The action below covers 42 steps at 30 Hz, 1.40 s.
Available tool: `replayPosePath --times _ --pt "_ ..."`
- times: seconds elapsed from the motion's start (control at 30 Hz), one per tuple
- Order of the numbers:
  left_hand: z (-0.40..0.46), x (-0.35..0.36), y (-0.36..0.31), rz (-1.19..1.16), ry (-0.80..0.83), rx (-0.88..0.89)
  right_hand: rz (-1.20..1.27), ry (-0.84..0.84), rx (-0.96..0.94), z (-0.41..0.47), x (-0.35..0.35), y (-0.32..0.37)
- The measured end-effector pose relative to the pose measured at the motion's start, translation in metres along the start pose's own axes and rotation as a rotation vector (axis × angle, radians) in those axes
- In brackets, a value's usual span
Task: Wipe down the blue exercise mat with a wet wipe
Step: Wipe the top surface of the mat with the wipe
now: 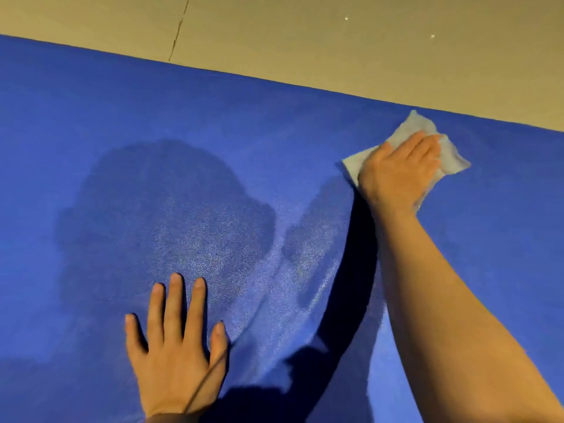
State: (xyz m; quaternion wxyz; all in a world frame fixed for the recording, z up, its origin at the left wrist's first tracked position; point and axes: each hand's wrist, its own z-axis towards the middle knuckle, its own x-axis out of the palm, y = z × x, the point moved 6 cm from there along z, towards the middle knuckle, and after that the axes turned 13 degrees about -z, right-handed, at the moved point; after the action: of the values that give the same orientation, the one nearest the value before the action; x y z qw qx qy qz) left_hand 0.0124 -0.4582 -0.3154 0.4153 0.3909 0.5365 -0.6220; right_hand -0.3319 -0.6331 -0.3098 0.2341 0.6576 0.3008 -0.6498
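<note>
I look down at a blue exercise mat [152,141] spread flat on a pale floor [305,32], filling most of the view. My left hand [175,346] lies palm-down near the bottom, fingers straight and fanned apart, steadying the mat. My right hand [399,169] presses a folded wet wipe [409,126] flat near the mat's far edge, fingers extended and close together on top of it. The wipe looks thin, limp and light, so I judge it best driven under a flat palm. The textured mat seems soft, likely to creep unless braced.
</note>
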Motion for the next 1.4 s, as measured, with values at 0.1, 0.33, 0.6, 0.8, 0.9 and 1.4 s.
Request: replayPosePath --times 0.1,0.33,0.6,0.8,0.9,1.4 --pt "0.0 0.0 0.001 0.023 -0.002 0.023 0.009 -0.047 -0.37 -0.06 0.001 0.116" --pt "-0.001 -0.001 0.002 0.033 -0.015 0.033 0.095 -0.031 -1.102 -0.119 -0.005 0.188" --pt "0.001 -0.002 0.001 0.036 -0.042 0.042 -0.062 0.092 -0.019 0.049 -0.009 -0.022" --pt "0.001 -0.001 0.001 -0.027 0.027 -0.017 -0.245 -0.009 -0.249 -0.014 -0.01 0.114" --pt "0.001 -0.001 0.003 -0.031 0.05 -0.03 -0.067 -0.014 -0.639 -0.094 -0.014 0.207" --pt "0.002 -0.003 0.001 -0.038 0.021 -0.002 -0.081 0.022 -0.25 0.005 0.017 -0.041"
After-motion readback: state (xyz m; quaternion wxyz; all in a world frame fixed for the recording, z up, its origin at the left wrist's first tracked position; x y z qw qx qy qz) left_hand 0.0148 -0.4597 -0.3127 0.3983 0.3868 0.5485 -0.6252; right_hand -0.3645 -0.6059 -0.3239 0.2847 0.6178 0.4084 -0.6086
